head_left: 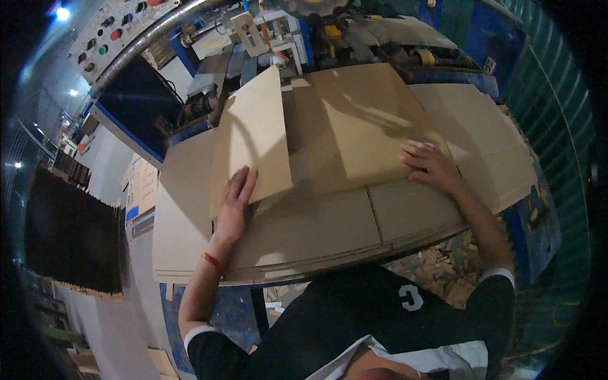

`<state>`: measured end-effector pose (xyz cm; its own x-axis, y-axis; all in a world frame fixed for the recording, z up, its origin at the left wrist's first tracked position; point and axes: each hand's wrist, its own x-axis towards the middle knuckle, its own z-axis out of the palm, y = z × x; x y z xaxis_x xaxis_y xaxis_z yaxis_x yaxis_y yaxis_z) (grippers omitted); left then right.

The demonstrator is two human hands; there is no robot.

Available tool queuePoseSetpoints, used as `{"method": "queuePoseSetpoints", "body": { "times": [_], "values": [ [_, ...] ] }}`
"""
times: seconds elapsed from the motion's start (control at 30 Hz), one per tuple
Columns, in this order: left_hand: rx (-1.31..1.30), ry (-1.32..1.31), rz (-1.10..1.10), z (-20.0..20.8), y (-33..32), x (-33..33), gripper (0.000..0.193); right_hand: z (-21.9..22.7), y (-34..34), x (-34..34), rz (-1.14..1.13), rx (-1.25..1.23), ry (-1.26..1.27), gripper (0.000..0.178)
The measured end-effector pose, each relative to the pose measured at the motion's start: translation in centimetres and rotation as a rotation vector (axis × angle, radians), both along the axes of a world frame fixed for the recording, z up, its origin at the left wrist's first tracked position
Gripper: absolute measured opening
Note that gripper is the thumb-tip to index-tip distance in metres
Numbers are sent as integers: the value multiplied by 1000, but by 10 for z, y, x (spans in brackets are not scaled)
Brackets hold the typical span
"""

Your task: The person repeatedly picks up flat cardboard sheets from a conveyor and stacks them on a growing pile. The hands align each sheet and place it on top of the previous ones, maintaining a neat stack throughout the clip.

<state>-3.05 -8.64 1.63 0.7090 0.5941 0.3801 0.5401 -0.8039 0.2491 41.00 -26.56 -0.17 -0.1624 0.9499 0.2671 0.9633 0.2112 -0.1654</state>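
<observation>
A tan cardboard sheet lies over a stack of flat cardboard blanks (304, 234) in front of me. Its left panel (256, 133) is tilted up and catches the light, while its right panel (373, 126) lies lower and flatter. My left hand (235, 199) rests on the near lower part of the raised panel, fingers stretched along its face; the thumb is mostly hidden. Near the front right edge of the sheet, my right hand (430, 166) lies with its fingers apart and slightly bent on the cardboard. Neither hand visibly wraps round anything.
Beyond the stack stands a machine with rollers and a metal bar (155, 41). A control panel with buttons (117, 31) is at the upper left. Cardboard scraps (437, 269) litter the floor below the stack. A dark stack (73, 231) stands left, a green corrugated wall (557, 158) right.
</observation>
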Motion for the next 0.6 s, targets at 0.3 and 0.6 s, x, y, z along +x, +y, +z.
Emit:
{"method": "queuePoseSetpoints", "body": {
  "times": [0.3,0.6],
  "values": [
    [171,225,88,-11,20,-8,48,5,34,26,-25,-8,-103,57],
    [122,127,60,-17,97,9,48,-10,89,39,-181,56,-36,48]
  ]
}}
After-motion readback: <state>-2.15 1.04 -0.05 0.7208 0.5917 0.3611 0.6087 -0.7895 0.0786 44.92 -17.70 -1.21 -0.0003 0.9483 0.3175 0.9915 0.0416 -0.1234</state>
